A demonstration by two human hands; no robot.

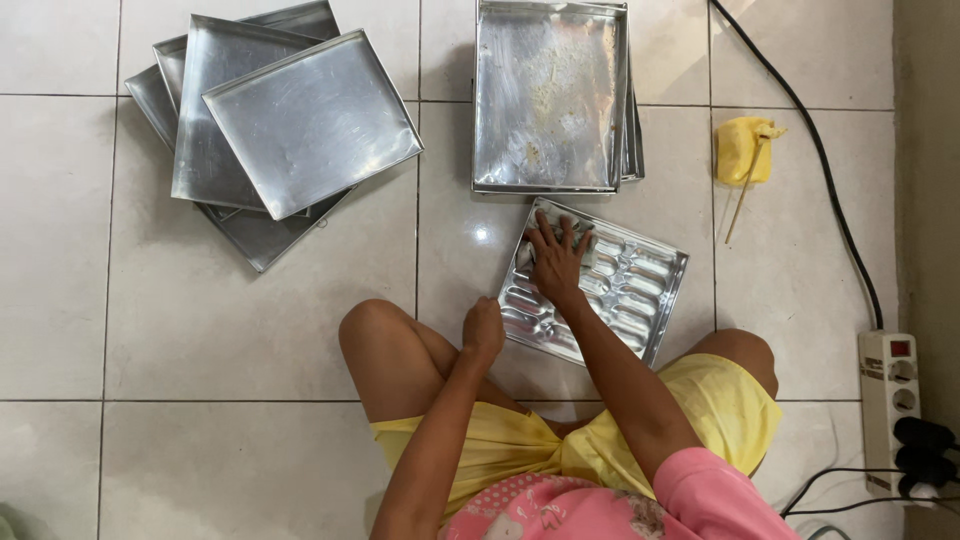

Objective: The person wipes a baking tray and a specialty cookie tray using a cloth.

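I sit cross-legged on a tiled floor with a metal mould tray [640, 285] of several oblong cavities tilted in front of my knees. My right hand [556, 258] presses flat on the tray's upper left part, fingers spread over what looks like a bit of cloth or paper. My left hand [483, 328] is closed on the tray's near left edge, steadying it. Beyond the mould tray lies a square metal baking pan [500, 100] with pale smears and crumbs inside, stacked on others.
A fanned pile of square metal pans [300, 120] lies at the far left. A yellow lump with a thin stick [745, 150] rests at the right. A black cable [810, 130] runs to a power strip [888, 410] by the right wall.
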